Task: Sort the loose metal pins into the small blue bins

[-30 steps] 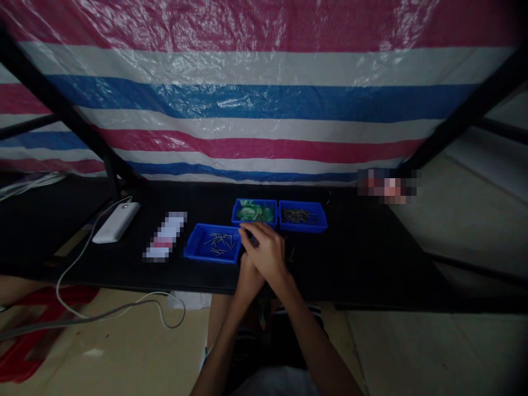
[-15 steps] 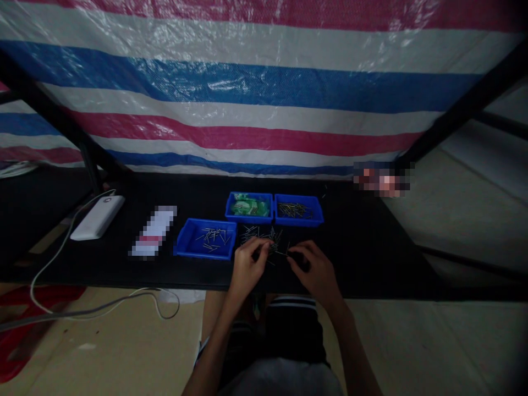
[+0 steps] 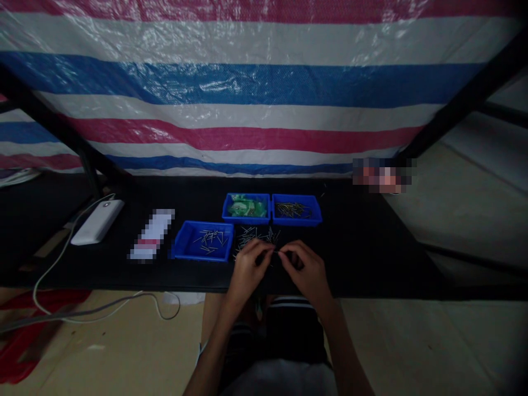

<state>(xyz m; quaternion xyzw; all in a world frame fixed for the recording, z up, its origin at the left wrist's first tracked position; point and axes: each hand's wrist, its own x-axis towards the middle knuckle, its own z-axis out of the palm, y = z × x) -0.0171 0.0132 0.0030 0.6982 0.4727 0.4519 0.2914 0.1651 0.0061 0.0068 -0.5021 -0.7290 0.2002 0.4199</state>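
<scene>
Head view, hands [image 3: 249, 265] [image 3: 307, 268] pinched, gripping thin rod [image 3: 276, 252]

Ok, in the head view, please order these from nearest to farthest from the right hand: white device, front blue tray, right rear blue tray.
1. Right rear blue tray, ahead of the right hand.
2. Front blue tray, to the left.
3. White device, far left.

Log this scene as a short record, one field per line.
Left hand: fingertips pinched at a thin piece
Right hand: fingertips pinched at the same piece, facing the left hand
Table: black, with loose metal pieces beside the front tray
Front tray: blue, holding scattered slim pieces
Back left tray: blue, holding green packets
Back right tray: blue, holding piled slim pieces
Far left: white device with cable
Backdrop: striped sheet
</scene>
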